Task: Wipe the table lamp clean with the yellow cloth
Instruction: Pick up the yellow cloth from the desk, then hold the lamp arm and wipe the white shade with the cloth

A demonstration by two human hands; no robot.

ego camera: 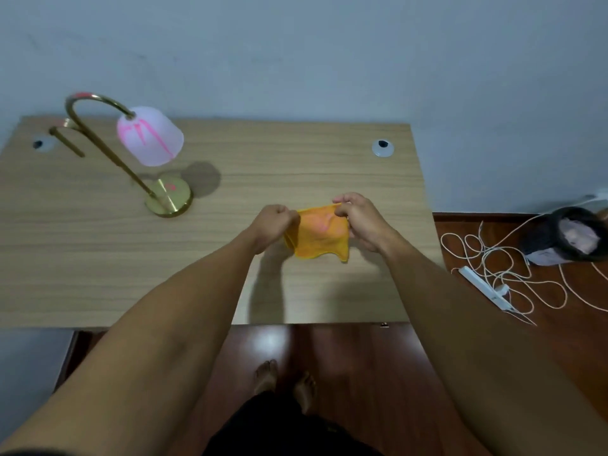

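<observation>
A yellow cloth (320, 233) with pinkish stains hangs above the middle of the wooden table (98, 258). My left hand (274, 227) pinches its left upper edge and my right hand (360, 222) pinches its right upper corner, holding it spread between them. The table lamp (131, 153) stands at the back left: a curved brass neck, a round brass base with a pink mark, and a white frosted shade streaked with pink. Both hands are well to the right of the lamp.
Two round cable grommets (382, 148) sit near the table's far corners. To the right on the dark wooden floor lie a white power strip (487, 287) with tangled cords and a black bin (572, 238). My bare feet (284, 381) stand below the table's front edge.
</observation>
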